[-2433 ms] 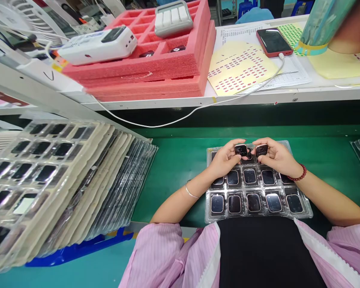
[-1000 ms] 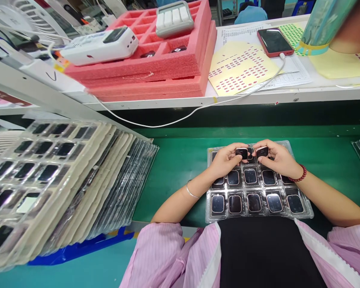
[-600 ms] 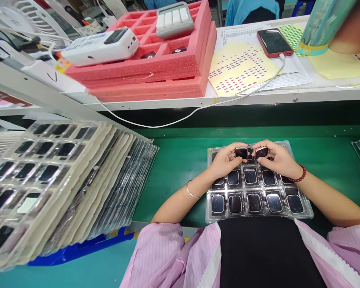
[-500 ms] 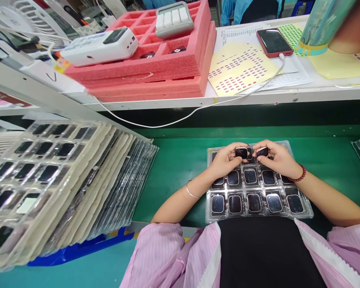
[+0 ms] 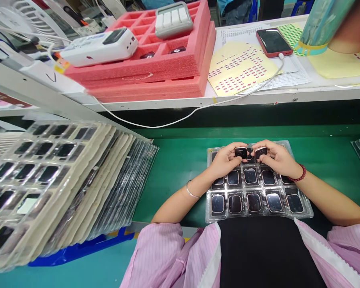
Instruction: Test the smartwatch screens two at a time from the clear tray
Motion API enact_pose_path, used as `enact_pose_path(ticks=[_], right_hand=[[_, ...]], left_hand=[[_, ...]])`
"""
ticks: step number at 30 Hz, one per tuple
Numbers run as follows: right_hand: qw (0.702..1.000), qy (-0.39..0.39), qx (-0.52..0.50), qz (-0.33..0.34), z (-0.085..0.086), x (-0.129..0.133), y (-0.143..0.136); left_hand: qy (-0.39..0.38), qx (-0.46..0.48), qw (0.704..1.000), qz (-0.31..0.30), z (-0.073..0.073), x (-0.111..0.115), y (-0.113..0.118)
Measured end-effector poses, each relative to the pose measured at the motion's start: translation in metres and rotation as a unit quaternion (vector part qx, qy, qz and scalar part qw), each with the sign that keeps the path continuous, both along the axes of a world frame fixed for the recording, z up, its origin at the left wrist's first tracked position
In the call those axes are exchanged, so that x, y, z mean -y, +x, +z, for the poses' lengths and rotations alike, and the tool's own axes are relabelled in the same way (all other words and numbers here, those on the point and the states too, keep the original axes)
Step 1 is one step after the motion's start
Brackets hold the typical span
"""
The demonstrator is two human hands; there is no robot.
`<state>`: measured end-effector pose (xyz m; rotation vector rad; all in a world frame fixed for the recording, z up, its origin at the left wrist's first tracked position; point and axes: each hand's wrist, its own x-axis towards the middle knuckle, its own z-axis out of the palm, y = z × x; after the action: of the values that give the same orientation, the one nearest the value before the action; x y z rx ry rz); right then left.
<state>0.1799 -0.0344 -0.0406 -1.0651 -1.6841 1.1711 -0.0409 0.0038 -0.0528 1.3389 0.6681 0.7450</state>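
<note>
Left hand: your left hand [image 5: 225, 162] was over the far left part of the clear tray [image 5: 306, 211], fingers [image 5: 238, 145] curled shut around the left watch body [image 5: 241, 152], pinched by its edges, dark face up.
Right hand: your right hand [image 5: 277, 158] was over the far middle of the tray, fingers [image 5: 258, 143] closed on the right watch body [image 5: 261, 152], which was tilted slightly.
Spacing: the two held pieces were just beside each other, a narrow gap between them; I could not tell if they touched.
Tray: it lay flat on the green tabletop [image 5: 174, 168], right in front of your body, its near edge at your black apron [image 5: 267, 252].
Tray contents: the near row held five dark-faced watch bodies, the next row showed more of them, partly under your hands; the far row was mostly hidden by your hands.
Wrists: a thin bangle [image 5: 191, 193] on your left, a red bead bracelet [image 5: 297, 175] on your right.
Left side: a leaning stack of filled trays [image 5: 57, 180] stood well apart from your hands.
Upper shelf: red foam trays [image 5: 156, 68] carried a white device [image 5: 100, 45] and a grey keypad block [image 5: 173, 18]; yellow label sheets [image 5: 238, 68] and a red-cased phone [image 5: 273, 41] on a white cable [image 5: 180, 118] lay to their right.
</note>
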Motion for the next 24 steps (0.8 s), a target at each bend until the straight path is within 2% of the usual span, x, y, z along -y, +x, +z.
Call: enact_pose_path(ticks=[9, 13, 18, 21, 24], right_hand=[[0.999, 0.013, 0.021, -0.024, 0.002, 0.0, -0.001], [1.0, 0.01, 0.011, -0.013, 0.002, 0.001, -0.001], [1.0, -0.015, -0.015, -0.006, 0.002, 0.001, -0.001], [0.998, -0.037, -0.037, -0.018, 0.004, 0.0, -0.001], [0.996, -0.067, -0.053, -0.026, 0.007, 0.001, 0.0]], left_hand=[[0.002, 0.006, 1.0, -0.006, -0.002, 0.0, -0.001], [-0.008, 0.014, 1.0, -0.004, 0.0, 0.001, 0.0], [-0.082, 0.039, 0.996, 0.001, 0.004, -0.003, 0.0], [-0.15, 0.078, 0.985, -0.04, 0.016, 0.001, -0.003], [-0.218, 0.117, 0.955, -0.164, 0.049, 0.018, -0.008]])
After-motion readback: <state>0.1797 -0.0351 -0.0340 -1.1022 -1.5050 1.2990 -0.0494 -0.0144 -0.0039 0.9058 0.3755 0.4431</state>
